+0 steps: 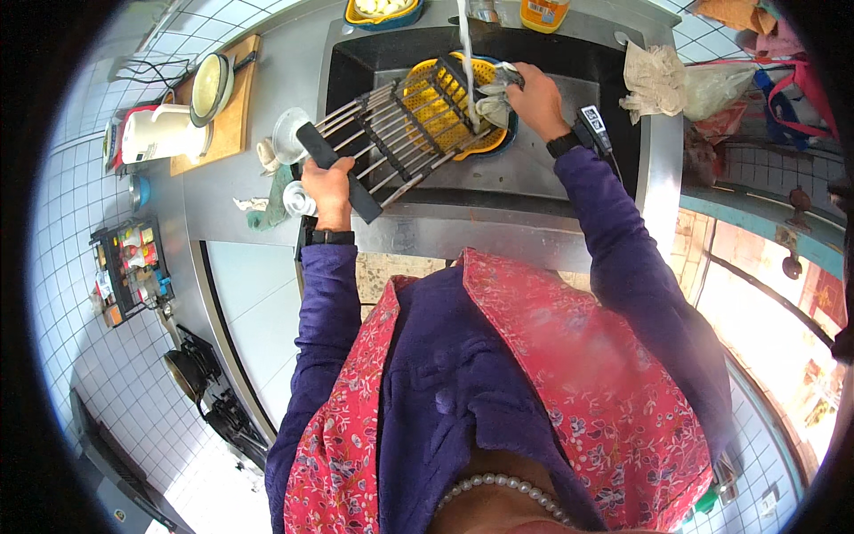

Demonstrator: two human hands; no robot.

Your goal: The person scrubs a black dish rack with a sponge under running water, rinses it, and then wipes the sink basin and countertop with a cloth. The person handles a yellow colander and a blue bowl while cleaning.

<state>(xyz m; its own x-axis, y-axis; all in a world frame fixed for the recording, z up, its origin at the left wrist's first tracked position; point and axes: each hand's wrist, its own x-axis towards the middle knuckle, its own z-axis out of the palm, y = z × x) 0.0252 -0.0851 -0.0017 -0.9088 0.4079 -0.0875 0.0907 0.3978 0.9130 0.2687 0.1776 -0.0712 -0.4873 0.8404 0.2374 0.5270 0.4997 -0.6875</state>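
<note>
My left hand (328, 183) grips the black end piece of a metal-barred drying rack (393, 133), which is held tilted over the sink (534, 163). A pale wet cloth (492, 107) is in my right hand (537, 100), at the rack's far right side. Running water (467, 60) falls from above onto the cloth and rack. Beneath the rack, inside the sink, sits a yellow plastic colander (423, 100) with a blue rim behind it; the rack hides part of its inside.
Left on the counter are a clear plastic bowl (289, 135), a green cloth (273, 200), a wooden board (243, 87) and a white pitcher (157, 137). Behind the sink stand a yellow basket with pale food (383, 8) and a bottle (544, 13). A crumpled beige cloth (654, 80) lies on the right edge.
</note>
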